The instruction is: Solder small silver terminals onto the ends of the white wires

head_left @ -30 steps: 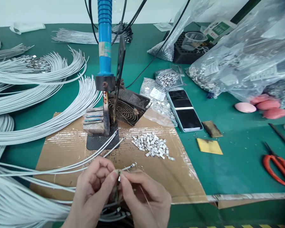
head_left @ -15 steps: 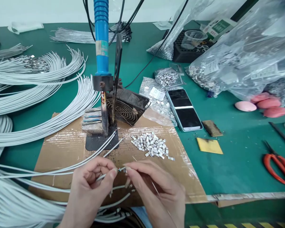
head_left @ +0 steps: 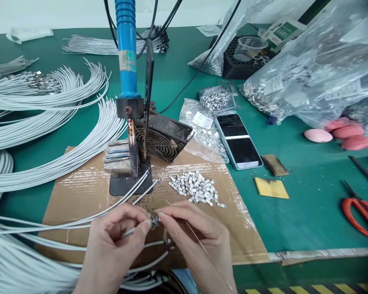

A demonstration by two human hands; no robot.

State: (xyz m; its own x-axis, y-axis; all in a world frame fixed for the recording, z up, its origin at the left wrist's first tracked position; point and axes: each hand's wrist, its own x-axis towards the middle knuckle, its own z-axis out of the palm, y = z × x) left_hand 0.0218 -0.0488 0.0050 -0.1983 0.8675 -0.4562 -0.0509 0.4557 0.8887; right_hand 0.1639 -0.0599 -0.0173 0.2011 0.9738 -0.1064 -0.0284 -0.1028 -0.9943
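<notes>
My left hand (head_left: 115, 239) pinches a light grey cable (head_left: 129, 232) near its stripped end, which shows a bluish-green wire. Facing it, my right hand (head_left: 199, 241) holds a small metal clip (head_left: 157, 219) at that cable end between thumb and forefinger. A thin solder-like wire (head_left: 210, 257) runs across the right hand; whether the fingers grip it I cannot tell. Just beyond the hands, a pile of small metal clips (head_left: 198, 188) lies on a cardboard sheet (head_left: 242, 232). Behind, a blue-handled soldering iron (head_left: 126, 77) stands tip-down in a stand (head_left: 116, 185).
Bundles of grey cables (head_left: 49, 171) cover the left side. A small fan (head_left: 162, 141) leans behind the iron. To the right are a phone (head_left: 239, 143), a yellow sponge (head_left: 271, 188), red-handled scissors (head_left: 360, 212) and plastic bags of metal parts (head_left: 294, 81).
Both hands have shifted slightly left. The metal clip now sits closer to the left fingertips, at the stripped cable end. The view has turned a little.
</notes>
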